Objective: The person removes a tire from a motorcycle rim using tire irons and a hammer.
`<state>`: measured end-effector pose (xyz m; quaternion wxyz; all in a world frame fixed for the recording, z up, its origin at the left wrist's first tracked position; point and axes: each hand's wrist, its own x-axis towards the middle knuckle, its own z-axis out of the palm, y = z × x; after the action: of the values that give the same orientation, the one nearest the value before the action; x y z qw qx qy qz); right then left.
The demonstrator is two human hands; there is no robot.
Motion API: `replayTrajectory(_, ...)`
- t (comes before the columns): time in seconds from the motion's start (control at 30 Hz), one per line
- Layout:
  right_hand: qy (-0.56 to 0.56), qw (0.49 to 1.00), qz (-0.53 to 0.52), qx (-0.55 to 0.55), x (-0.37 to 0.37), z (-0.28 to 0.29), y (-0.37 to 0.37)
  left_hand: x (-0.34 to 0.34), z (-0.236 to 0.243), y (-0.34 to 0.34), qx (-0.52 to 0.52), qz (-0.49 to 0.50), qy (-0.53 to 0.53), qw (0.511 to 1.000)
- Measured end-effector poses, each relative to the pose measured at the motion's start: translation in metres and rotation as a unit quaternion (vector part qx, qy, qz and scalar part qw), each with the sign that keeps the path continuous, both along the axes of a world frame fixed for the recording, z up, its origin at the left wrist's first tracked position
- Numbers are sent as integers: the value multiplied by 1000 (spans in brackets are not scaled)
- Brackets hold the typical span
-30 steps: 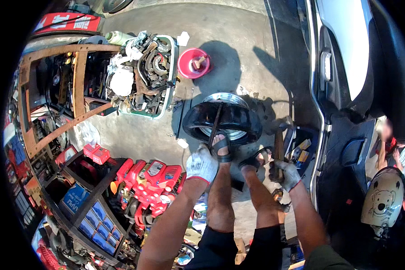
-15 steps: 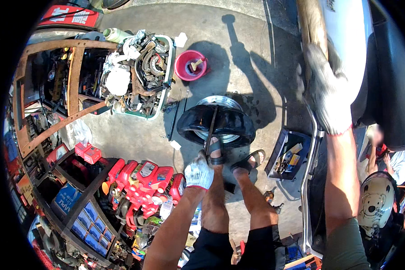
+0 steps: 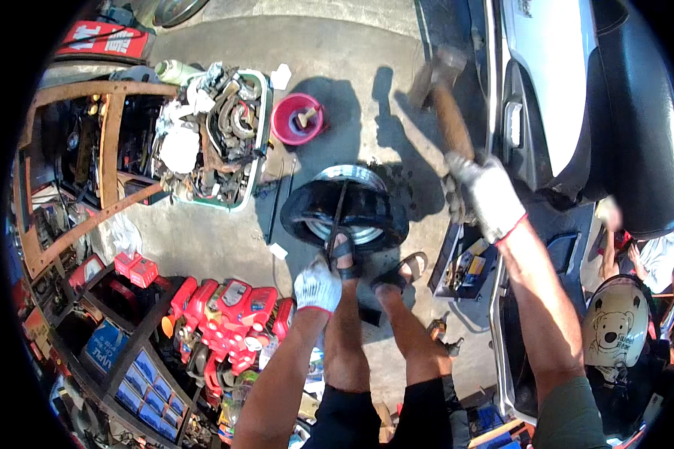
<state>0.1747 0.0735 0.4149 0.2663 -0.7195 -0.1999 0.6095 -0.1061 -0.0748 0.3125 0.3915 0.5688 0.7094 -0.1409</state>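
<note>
My left hand (image 3: 317, 287), in a white knit glove, is closed round the near end of a long dark metal pry bar (image 3: 339, 213). The bar lies across a black tyre (image 3: 386, 217) and reaches toward the silver wheel rim (image 3: 352, 173), which sits partly inside it. My left sandalled foot (image 3: 344, 254) is at the tyre's near edge. Off to the right, my gloved right hand (image 3: 490, 196) grips the wooden handle of a hammer (image 3: 451, 120), held in the air. The hammer's head, blurred by motion, points away from me.
A pink bucket (image 3: 298, 120) with a brush stands beyond the wheel. Left of it is a bin (image 3: 256, 142) heaped with metal parts. A dark toolbox (image 3: 464, 262) and a white scooter (image 3: 550, 75) flank my right arm. Red bottles (image 3: 232, 318) crowd the near left.
My right hand has swung the hammer down and leftward from beside the scooter, bringing its head into view. My left hand keeps its grip on the pry bar. The whole view has shifted slightly.
</note>
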Motion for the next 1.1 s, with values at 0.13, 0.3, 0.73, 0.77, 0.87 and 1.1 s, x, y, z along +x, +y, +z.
replayTrajectory(0.13,-14,985,24,171,-10,-4,45,-13,-4,-12,17,8,15,1000)
replayTrajectory(0.3,-264,955,94,98,-38,-91,-15,-6,3,-1,3,-7,-3,1000)
replayTrajectory(0.73,13,999,-43,14,5,-62,-14,-24,8,3,-33,-34,16,999)
replayTrajectory(0.77,20,995,-74,60,3,-74,-13,-22,9,5,-32,-30,15,999)
replayTrajectory(0.87,-80,997,-5,18,1,-133,-51,-29,-2,0,-4,-40,0,999)
replayTrajectory(1.1,113,962,-164,-184,-13,-152,-174,-57,-5,-15,1,-55,-6,998)
